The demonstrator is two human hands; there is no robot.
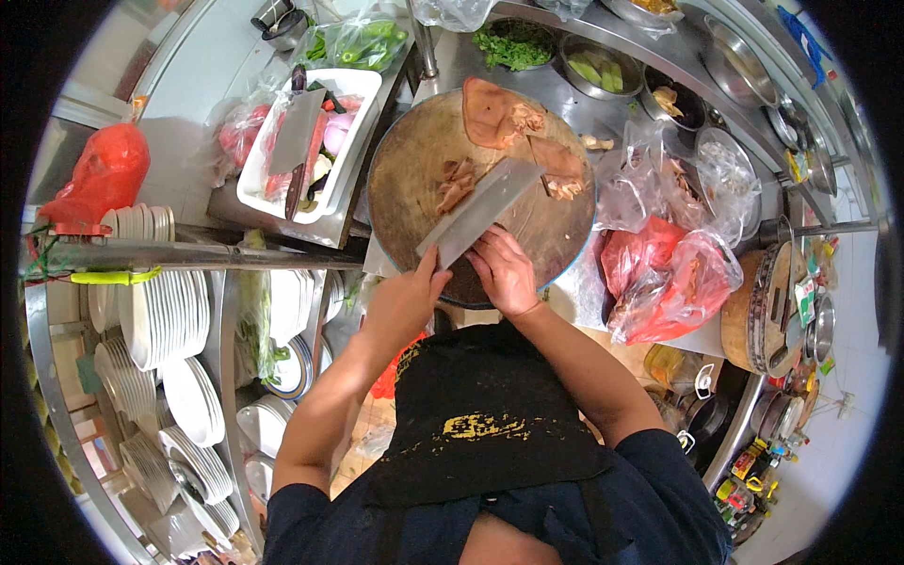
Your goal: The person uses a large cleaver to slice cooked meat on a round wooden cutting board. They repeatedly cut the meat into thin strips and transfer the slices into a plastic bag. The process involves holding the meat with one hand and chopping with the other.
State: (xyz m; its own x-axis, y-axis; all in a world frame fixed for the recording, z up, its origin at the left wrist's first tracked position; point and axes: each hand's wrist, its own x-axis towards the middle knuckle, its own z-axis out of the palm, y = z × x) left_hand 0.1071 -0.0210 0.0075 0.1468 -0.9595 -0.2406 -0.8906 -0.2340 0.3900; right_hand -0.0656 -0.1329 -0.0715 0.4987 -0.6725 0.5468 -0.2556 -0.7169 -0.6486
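My left hand (410, 295) is closed at the near left end of a broad cleaver (482, 212); the handle is hidden in it. The blade lies slanted over a round wooden chopping board (400, 174), pointing far right. My right hand (507, 270) has its fingers bent together against the blade's near edge; the fingertips are partly hidden. Left of the blade sits a small heap of sliced brown meat (456, 182). Beyond it rests a large flat piece of brown, skin-on meat (492, 115), and a smaller piece (562, 169) lies to the right of that.
A white tub (361, 87) at left holds vegetables, with a second cleaver (296, 132) across it. Bowls with chopped greens (515, 44) and cut green pieces (595, 72) stand behind the board. Red plastic bags (673, 282) lie at right. Stacked plates (165, 320) fill the left shelves.
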